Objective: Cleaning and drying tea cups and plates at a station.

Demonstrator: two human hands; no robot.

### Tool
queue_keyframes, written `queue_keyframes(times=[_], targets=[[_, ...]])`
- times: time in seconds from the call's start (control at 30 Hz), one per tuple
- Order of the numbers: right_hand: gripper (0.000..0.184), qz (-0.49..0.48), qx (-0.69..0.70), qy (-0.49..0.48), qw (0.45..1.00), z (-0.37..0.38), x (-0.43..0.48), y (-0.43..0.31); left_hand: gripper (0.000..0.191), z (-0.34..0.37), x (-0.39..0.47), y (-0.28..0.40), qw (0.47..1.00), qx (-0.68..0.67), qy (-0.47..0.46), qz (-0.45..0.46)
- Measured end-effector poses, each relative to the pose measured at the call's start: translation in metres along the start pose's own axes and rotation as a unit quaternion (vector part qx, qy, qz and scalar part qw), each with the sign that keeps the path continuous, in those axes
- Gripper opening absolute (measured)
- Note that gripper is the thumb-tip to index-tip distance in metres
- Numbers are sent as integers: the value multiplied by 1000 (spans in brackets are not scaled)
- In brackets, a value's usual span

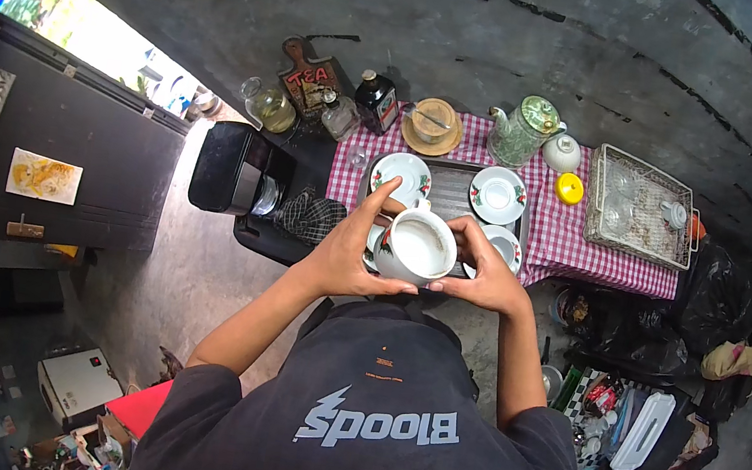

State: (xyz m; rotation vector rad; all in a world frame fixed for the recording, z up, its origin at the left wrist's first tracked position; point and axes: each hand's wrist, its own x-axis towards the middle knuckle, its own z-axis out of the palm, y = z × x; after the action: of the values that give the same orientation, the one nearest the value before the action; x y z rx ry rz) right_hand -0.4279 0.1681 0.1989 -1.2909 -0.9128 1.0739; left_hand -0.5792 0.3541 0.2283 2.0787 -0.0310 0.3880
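Between my two hands is a white ceramic cup (420, 247) with a red and green pattern on its side. Its mouth faces up toward me, and a dark film or stain shows along the inner wall. My left hand (352, 250) grips the cup's left side; my right hand (485, 269) grips its right side. Under the cup lies a metal tray (450, 202) bearing white patterned saucers. One saucer (401, 177) is at the tray's back left, another saucer (498, 195) at the back right. A third saucer (507, 244) is partly hidden by my right hand.
Behind the tray stand a green enamel teapot (523, 131), a wooden-lidded container (434, 121) and a dark bottle (377, 102). A yellow lid (569, 189) and a wicker basket (635, 255) with glassware are to the right. A black appliance (229, 167) stands left.
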Motion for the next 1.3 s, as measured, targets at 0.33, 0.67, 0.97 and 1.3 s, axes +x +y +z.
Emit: queue_keyframes(times=[0.33,0.67,0.97,1.3], targets=[[67,24,-128,-11,991,-5,4,-14,129,15,-7,-13,971,-210,-5,-118],[70,-1,-231,100,968,36,21,-19,129,-19,-15,-48,961,-272,-23,-53],[74,18,-358,145,922,109,75,-48,137,-81,-39,-84,953,-284,-75,-71],[53,33,-90,167,981,162,154,48,128,-185,-77,-134,970,-228,60,-66]])
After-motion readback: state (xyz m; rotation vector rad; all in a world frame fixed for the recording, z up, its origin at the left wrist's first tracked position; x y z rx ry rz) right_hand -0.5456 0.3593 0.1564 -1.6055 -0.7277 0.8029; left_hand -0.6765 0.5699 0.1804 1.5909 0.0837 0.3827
